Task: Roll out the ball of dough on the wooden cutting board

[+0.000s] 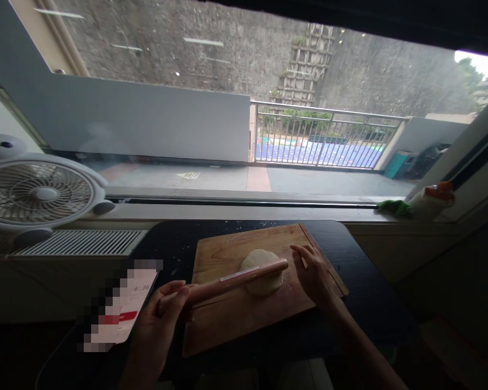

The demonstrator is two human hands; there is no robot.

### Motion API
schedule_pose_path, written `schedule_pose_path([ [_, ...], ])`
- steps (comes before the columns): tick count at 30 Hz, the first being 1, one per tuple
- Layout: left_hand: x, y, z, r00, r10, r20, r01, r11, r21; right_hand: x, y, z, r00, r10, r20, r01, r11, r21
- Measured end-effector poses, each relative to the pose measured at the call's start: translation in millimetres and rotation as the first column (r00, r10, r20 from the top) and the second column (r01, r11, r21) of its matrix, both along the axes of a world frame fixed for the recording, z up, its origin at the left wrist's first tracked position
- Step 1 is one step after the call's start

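My left hand (162, 319) is closed around one end of a wooden rolling pin (231, 281). The pin slants up to the right, and its free end passes over a round, pale piece of dough (262, 260). Whether the pin touches the dough I cannot tell. Beneath the dough lies a wooden cutting board (228, 319). Just right of the pin's free end is my right hand (311, 271), over the board's right side, with its fingers partly bent and apart and nothing visible in them.
The board rests on a dark table (174, 246). A device with a lit screen (128, 314), partly pixelated, lies at the left. A white fan (40, 192) stands further left. On the window sill are a bottle (433, 200) and a green cloth (394, 208).
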State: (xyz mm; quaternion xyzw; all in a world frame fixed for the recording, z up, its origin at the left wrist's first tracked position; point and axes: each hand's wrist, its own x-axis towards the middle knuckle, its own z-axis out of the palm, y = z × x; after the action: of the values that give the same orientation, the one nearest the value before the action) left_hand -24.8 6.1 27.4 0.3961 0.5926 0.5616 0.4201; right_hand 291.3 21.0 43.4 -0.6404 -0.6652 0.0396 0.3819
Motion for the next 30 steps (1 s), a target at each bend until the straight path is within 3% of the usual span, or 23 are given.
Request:
schedule_pose_path([
  [2,2.4,-0.7,9.8,0.995,0.024,-0.099,-0.017,0.997,0.069,-12.9,15.4,3.6,0.997,0.081,0.01,-0.081,0.996,-0.041],
  [5,10.2,3.9,21.0,0.989,0.052,-0.138,-0.039,0.995,0.096,-34.5,45.0,0.9,0.981,0.191,0.042,-0.178,0.963,-0.203],
  [9,22.3,18.1,27.2,0.996,-0.008,0.086,-0.002,0.993,0.116,-41.4,74.7,-2.5,0.976,0.215,0.044,-0.188,0.923,-0.336],
  [11,23.7,23.0,24.9,0.98,-0.035,0.194,0.011,0.993,0.12,-39.3,66.1,-5.6,0.969,0.228,0.092,-0.191,0.935,-0.298],
  [14,18.5,23.9,13.4,0.969,0.004,0.248,-0.014,0.999,0.04,-40.8,18.8,-21.9,0.954,0.223,0.202,-0.197,0.97,-0.142],
  [18,14.3,22.8,0.9,0.964,0.02,0.263,-0.008,0.999,-0.044,-48.5,-34.7,-49.8,0.966,0.091,0.242,-0.093,0.996,-0.001],
  [20,19.7,25.9,5.6,0.965,0.011,0.261,-0.01,1.0,-0.002,-48.1,-25.2,-50.6,0.976,0.044,0.215,-0.043,0.999,-0.01],
  [23,34.2,34.1,22.9,0.965,-0.045,0.26,0.011,0.991,0.13,-39.1,24.4,-34.7,0.995,-0.018,0.093,0.029,0.992,-0.122],
  [26,43.9,40.5,34.1,0.951,-0.088,0.296,0.035,0.983,0.18,-29.2,57.9,-19.7,1.0,0.014,-0.011,-0.017,0.97,-0.244],
  [28,43.2,41.5,30.8,0.932,-0.09,0.351,0.043,0.989,0.14,-29.0,48.8,-20.8,0.997,0.063,0.043,-0.052,0.973,-0.224],
  [30,38.9,40.1,20.6,0.908,-0.084,0.41,0.061,0.996,0.07,-33.8,20.0,-31.1,0.982,0.096,0.161,-0.071,0.985,-0.155],
])
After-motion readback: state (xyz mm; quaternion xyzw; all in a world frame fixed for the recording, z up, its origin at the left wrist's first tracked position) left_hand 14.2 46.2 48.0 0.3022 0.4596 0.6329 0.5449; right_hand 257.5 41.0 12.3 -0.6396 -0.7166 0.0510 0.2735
